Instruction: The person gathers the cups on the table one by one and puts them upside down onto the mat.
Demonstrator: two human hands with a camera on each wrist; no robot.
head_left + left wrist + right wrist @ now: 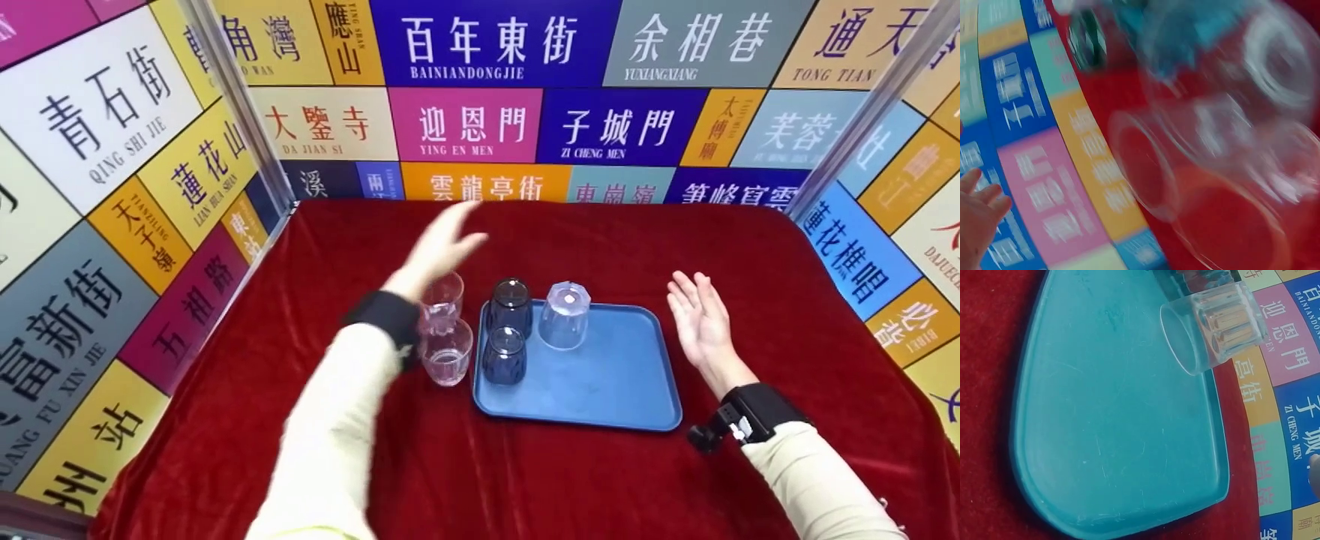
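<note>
My left hand [441, 253] is held over the far-left side, beside the tray, fingers extended and holding nothing. Below its wrist, clear glasses [448, 358] stand on the cloth at the tray's left edge, partly hidden by the wrist strap; the left wrist view shows them large and blurred. To the right of the blue tray [607, 382], my right hand [701, 322] is raised with straight fingers and no object. On the tray, a clear glass [565, 319] stands upside down near the far edge. Two dark glasses [505, 358] occupy its left side, one behind the other.
Dark red velvet cloth [570, 480] covers the table. Panels with Chinese street names [465, 124] rise behind it and along both sides. Transparent upright edges [247, 105] mark the back corners.
</note>
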